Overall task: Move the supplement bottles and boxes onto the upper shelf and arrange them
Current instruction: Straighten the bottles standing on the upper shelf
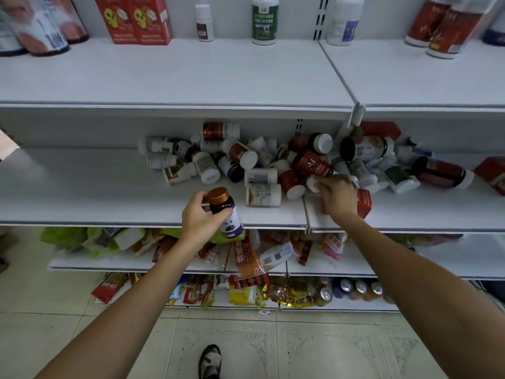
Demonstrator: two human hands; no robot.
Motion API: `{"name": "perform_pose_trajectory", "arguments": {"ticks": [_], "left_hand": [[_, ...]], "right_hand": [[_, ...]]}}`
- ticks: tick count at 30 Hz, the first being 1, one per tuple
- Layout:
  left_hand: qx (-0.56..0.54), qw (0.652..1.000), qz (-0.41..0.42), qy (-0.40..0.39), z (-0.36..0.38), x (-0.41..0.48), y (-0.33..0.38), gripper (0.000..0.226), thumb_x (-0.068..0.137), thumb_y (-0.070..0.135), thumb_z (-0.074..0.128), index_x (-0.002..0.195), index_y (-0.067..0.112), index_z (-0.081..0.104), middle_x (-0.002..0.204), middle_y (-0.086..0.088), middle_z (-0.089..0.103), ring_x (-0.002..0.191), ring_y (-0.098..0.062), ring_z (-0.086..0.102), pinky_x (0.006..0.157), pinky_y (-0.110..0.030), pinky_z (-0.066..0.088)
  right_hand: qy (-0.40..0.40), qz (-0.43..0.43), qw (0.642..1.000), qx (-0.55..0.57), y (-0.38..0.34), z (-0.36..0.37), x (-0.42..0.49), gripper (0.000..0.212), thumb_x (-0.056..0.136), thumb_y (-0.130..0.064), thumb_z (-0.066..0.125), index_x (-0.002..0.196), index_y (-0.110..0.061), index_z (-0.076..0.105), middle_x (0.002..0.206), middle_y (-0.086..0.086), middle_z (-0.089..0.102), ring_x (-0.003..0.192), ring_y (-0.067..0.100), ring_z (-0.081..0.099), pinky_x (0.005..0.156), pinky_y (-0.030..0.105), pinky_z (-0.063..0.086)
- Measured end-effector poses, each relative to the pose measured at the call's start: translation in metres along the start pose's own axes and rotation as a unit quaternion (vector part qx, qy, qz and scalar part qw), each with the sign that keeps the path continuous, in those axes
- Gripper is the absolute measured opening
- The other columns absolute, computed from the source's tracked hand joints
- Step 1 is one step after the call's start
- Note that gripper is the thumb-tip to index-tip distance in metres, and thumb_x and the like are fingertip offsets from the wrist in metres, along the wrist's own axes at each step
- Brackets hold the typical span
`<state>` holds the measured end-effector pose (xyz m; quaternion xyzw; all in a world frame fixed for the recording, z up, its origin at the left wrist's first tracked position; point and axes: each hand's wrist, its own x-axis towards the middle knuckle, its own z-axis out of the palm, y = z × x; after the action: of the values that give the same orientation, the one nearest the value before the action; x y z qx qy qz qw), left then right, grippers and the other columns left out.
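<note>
Both bare arms stretch forward from the near edge. The left forearm [131, 302] runs from the near left toward the middle with a straight wrist. The left hand [200, 217] grips a dark glass bottle with a copper-coloured cap and purple label [226, 214]. The thumb lies across the bottle's near side and the fingers curl round behind its neck. The bottle sits tilted, cap toward the far left. The right forearm [410, 277] comes from the near right and reaches farther. The right hand [338, 196] is palm down, its curled fingers pinching a round white bottle cap [313, 184] at its left. Between the arms, near the bottom edge, one foot in a dark open sandal [210, 361] points forward.
</note>
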<state>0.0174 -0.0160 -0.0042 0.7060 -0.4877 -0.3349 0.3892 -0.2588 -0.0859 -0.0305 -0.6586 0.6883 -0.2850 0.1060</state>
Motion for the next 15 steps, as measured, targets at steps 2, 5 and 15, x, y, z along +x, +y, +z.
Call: {"name": "perform_pose_trajectory", "arguments": {"ticks": [2,5,15], "left_hand": [[-0.02,1.0,-0.004,-0.006,0.004,-0.004,0.006,0.04,0.078,0.018,0.071,0.113,0.015,0.053,0.103,0.0,0.054,0.094,-0.016,0.05,0.074,-0.024,0.036],[-0.048,0.999,-0.009,-0.021,0.008,-0.009,0.014,0.034,0.08,0.019,0.069,0.109,0.018,0.051,0.099,0.0,0.054,0.089,-0.015,0.052,0.066,-0.024,0.04],[-0.218,0.975,-0.021,-0.039,0.01,-0.013,0.038,0.027,0.086,0.019,0.062,0.111,0.02,0.053,0.103,-0.007,0.062,0.088,-0.019,0.06,0.074,-0.031,0.05]], "right_hand": [[0.01,0.028,0.995,0.091,-0.009,-0.008,0.001,0.027,0.091,-0.013,0.056,0.116,-0.009,0.067,0.113,0.022,0.065,0.105,0.036,0.06,0.09,0.038,0.047],[0.018,0.085,0.972,0.216,-0.025,-0.021,0.001,0.029,0.093,-0.015,0.056,0.119,-0.005,0.063,0.121,0.016,0.063,0.112,0.028,0.058,0.088,0.019,0.04],[-0.037,0.343,0.576,0.742,-0.051,-0.024,-0.008,0.028,0.098,-0.014,0.046,0.126,-0.009,0.048,0.133,0.021,0.051,0.12,0.036,0.053,0.084,0.047,0.052]]}}
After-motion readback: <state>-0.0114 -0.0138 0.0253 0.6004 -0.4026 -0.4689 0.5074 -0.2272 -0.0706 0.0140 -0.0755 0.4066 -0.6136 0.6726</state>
